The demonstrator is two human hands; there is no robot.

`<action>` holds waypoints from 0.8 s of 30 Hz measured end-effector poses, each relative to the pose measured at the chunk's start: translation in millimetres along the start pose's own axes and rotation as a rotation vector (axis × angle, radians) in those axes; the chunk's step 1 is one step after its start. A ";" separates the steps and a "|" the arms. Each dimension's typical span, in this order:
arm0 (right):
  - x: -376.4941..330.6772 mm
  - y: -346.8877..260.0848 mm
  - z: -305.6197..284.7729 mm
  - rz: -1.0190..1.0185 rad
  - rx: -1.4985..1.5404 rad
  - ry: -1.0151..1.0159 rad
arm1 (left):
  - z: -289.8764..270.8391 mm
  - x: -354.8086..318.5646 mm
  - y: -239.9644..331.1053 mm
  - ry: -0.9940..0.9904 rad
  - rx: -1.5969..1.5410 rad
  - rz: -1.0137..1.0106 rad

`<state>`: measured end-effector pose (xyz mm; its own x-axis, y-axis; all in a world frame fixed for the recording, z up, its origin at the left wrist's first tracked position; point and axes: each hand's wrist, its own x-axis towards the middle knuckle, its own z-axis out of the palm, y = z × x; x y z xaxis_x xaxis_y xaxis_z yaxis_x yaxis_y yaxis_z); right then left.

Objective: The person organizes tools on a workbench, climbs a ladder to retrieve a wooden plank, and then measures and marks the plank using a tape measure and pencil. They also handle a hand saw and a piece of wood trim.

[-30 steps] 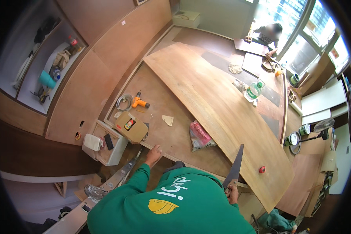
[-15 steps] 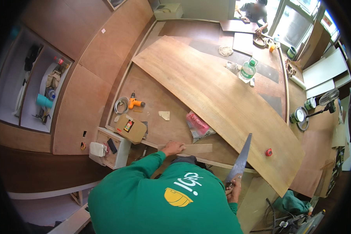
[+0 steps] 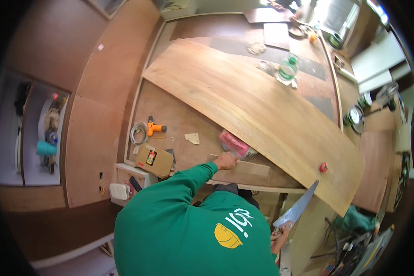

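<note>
My left hand (image 3: 226,161) reaches forward in a green sleeve and grips the left end of a narrow wooden strip (image 3: 246,167) lying on the workbench (image 3: 170,110). My right hand (image 3: 279,235) is low at my side, closed on the handle of a hand saw (image 3: 298,208) whose blade points up and to the right. A large sheet of plywood (image 3: 262,110) lies diagonally across the bench just beyond the strip. A pink bag (image 3: 233,142) sits right above my left hand, partly under the sheet's edge.
An orange drill (image 3: 155,128), a coiled cable (image 3: 138,133) and a cardboard box (image 3: 154,158) lie on the bench's left side. A green bottle (image 3: 287,70) stands at the back. A small red object (image 3: 323,167) rests on the sheet. Open shelves (image 3: 41,133) are at left.
My left hand has moved forward and right along the bench onto the wooden strip. The saw stays in my right hand, and the view has shifted closer over the bench.
</note>
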<state>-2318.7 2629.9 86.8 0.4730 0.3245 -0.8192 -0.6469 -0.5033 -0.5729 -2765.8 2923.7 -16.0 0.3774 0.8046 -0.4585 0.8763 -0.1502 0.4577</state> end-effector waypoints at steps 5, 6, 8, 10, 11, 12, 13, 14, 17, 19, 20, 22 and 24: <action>-42.5 -12.7 21.6 -0.055 0.047 0.100 | -8.1 15.8 5.7 -0.161 -0.115 -0.042; -52.9 -12.1 31.9 -0.073 0.049 0.141 | 1.0 15.1 0.4 -0.105 -0.138 -0.010; -79.7 -7.0 33.5 -0.083 0.026 0.188 | 9.2 30.5 2.9 -0.181 -0.169 0.067; -115.4 -13.6 38.5 -0.074 -0.043 0.162 | 28.3 49.5 14.6 -0.269 -0.096 0.130; -126.6 -11.2 39.0 -0.053 -0.070 0.173 | 35.7 58.7 14.8 -0.294 -0.057 0.139; -135.5 -10.5 38.0 -0.032 -0.103 0.180 | 45.0 70.1 17.0 -0.321 0.004 0.170; -157.7 -8.5 25.4 -0.007 -0.142 0.179 | 55.5 62.6 24.8 -0.345 0.061 0.193; -166.0 1.5 23.1 0.008 -0.126 0.198 | 65.5 68.3 30.3 -0.368 0.117 0.218; -182.3 19.9 15.8 0.046 -0.179 0.211 | 88.4 93.3 64.4 -0.387 0.286 0.350; -185.5 21.2 12.8 0.019 -0.287 0.196 | 103.1 114.2 89.4 -0.424 0.334 0.392; -181.6 21.8 13.1 -0.037 -0.342 0.209 | 110.6 123.6 102.3 -0.437 0.352 0.410; -174.2 32.4 1.8 -0.030 -0.343 0.214 | 126.0 138.9 131.5 -0.461 0.365 0.463; -161.4 37.3 -9.8 -0.029 -0.259 0.197 | 151.9 162.6 156.1 -0.443 0.365 0.520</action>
<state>-2413.3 2551.0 197.9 0.6119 0.1937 -0.7669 -0.4694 -0.6914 -0.5492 -2522.2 2943.8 -134.9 0.7846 0.2853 -0.5505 0.5677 -0.6877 0.4526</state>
